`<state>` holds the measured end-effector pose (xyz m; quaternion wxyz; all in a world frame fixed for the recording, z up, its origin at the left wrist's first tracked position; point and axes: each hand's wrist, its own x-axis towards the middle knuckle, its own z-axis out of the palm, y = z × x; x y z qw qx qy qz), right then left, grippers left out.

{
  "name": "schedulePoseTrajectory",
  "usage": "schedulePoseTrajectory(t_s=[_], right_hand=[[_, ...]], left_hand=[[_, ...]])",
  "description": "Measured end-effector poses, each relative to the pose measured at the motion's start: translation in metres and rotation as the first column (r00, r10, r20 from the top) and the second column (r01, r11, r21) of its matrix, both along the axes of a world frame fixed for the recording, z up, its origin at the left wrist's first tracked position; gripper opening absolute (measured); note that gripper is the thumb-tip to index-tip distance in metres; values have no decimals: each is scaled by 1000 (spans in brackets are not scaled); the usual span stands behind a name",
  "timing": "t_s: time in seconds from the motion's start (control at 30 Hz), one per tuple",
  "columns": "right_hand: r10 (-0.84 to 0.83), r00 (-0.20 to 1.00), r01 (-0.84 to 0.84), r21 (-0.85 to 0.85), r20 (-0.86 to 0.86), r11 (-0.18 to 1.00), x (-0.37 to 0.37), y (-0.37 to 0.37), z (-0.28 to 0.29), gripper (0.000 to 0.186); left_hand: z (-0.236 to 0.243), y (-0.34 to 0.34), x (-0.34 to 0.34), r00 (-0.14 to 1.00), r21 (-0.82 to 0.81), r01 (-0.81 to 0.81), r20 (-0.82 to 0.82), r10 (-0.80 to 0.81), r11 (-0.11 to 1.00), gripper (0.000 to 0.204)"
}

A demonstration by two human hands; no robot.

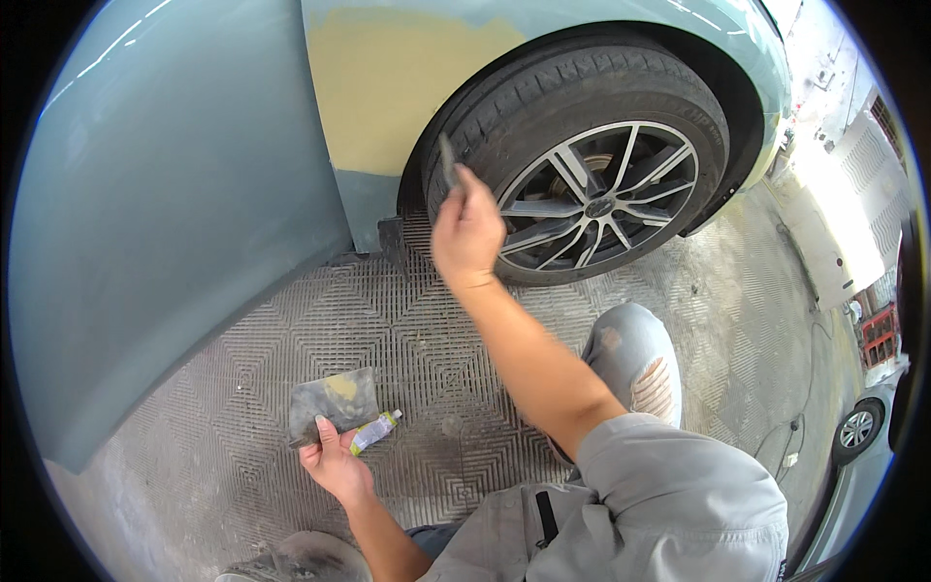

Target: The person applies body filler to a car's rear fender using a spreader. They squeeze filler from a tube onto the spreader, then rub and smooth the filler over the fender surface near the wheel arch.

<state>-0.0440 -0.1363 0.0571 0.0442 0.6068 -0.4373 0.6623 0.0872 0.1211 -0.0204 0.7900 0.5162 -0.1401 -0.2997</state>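
Right hand (467, 233) is raising a blade (448, 160) before the tyre (524, 145); left hand (339, 470) is carrying a plate (308, 400) low over the floor (456, 369).

The right hand is closing firmly round the blade's lower end, probably leaving the far end free to work; motion is blurring it, so whether it is touching the tyre I cannot tell. The left hand is pinching the plate's lower edge, thumb on top, seemingly so that its face is staying clear for the yellow dab (342, 387) sitting near the upper edge. A tube (375, 433) is showing just beside the plate's lower right corner, perhaps tucked in the same fingers, though its grip is not showing clearly. A yellow patch (388, 87) is spreading over the fender (371, 199), up against its left edge.
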Motion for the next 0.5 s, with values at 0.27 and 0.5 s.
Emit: schedulePoseTrajectory(t_s=[0.27,0.5], right_hand=[[-321,904,193,-399,-284,897,-50,-17,93,44],[-329,868,191,-360,-371,913,-30,-26,82,43]], left_hand=[[5,-8,-1,998,-22,-1,-59,-1,1000,14],[0,-6,4,997,-19,-26,-71,25,999,18]])
